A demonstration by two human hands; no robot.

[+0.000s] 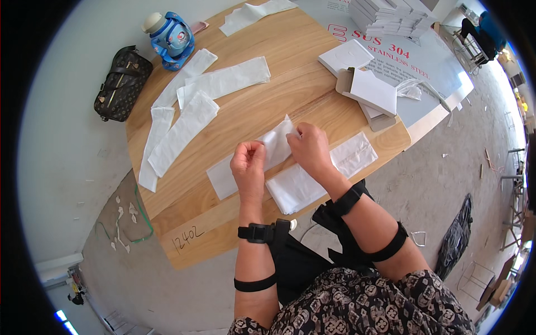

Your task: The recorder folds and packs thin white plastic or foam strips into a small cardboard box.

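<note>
Between my hands is a thin, flat white plastic bag (277,146), lifted a little, with one pointed corner standing up at its far end. My left hand (249,163) pinches its near side, fingers closed. At the other side my right hand (311,147) is closed on its edge, thumb and fingers pressed together. Under and left of it, another flat white sheet (222,177) lies on the wooden table (223,220). Just below my right wrist rests a folded pile of white bags (295,191), with a further part (354,154) to the right.
Several white bags (184,134) lie spread at the left. A blue bottle (174,42) and a brown handbag (123,84) stand by the wall. White boxes (371,92) sit at the right, with stacked boxes (388,19) farther back. A person (484,33) sits far right.
</note>
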